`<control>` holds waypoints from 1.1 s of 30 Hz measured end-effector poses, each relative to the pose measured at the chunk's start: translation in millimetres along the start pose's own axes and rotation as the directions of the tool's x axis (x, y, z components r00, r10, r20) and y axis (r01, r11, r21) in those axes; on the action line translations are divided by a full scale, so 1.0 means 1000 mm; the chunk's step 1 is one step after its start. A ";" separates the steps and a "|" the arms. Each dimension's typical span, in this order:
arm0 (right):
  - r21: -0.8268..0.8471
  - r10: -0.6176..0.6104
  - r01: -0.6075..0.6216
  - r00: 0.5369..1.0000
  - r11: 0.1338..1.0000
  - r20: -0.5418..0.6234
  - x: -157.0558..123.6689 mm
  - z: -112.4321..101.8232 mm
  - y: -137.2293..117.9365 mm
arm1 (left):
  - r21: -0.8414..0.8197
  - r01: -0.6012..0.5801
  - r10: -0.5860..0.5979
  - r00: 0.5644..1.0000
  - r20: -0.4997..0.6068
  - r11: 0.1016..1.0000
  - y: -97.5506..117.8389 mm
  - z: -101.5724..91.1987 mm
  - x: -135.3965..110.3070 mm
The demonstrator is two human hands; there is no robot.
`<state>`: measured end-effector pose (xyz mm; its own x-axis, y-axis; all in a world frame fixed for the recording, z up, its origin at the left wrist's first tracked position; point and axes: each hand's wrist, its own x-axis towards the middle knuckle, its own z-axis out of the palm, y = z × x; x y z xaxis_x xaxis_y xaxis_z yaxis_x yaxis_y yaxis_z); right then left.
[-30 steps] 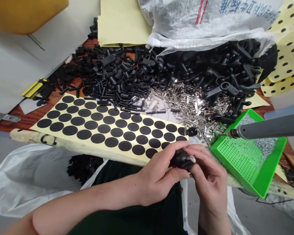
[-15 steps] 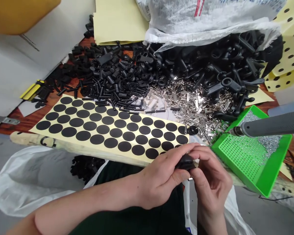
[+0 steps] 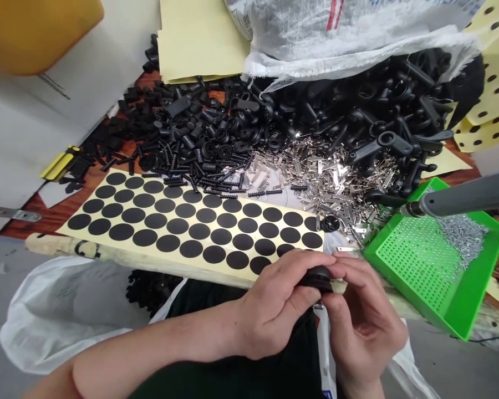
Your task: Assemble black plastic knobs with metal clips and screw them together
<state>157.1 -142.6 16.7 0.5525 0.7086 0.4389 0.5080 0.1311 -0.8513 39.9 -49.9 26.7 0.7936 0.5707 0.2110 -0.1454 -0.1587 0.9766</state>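
My left hand (image 3: pixel 276 302) and my right hand (image 3: pixel 363 318) meet at the table's near edge, both closed round a small black plastic part (image 3: pixel 318 277) pinched between their fingertips. A bit of metal shows under the part. Just beyond the hands lies a yellow sheet of round black stickers (image 3: pixel 191 227). A loose black round piece (image 3: pixel 328 224) sits at the sheet's right end.
Heaps of black plastic parts (image 3: pixel 216 133), larger black lever pieces (image 3: pixel 378 127) and shiny metal clips (image 3: pixel 332 177) cover the table. A green perforated tray (image 3: pixel 432 266) holds small screws at right, with a grey-handled screwdriver (image 3: pixel 461 200) over it. A white sack (image 3: pixel 336 33) lies behind; a plastic bag (image 3: pixel 66 310) hangs below.
Both hands have stayed together on the black part, the fingers shifting slightly round it. The view has drifted a little, so the table appears lower and further right.
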 end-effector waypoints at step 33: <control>0.331 0.657 -0.648 0.747 0.686 0.101 0.014 0.005 -0.005 | -0.642 0.503 -0.579 0.808 0.112 0.578 0.007 0.005 0.020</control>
<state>159.2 -129.6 26.3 0.6799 0.6855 -0.2605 -0.2285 -0.1395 -0.9635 57.3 -43.5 37.7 0.7916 0.4623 -0.3994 -0.0641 0.7130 0.6982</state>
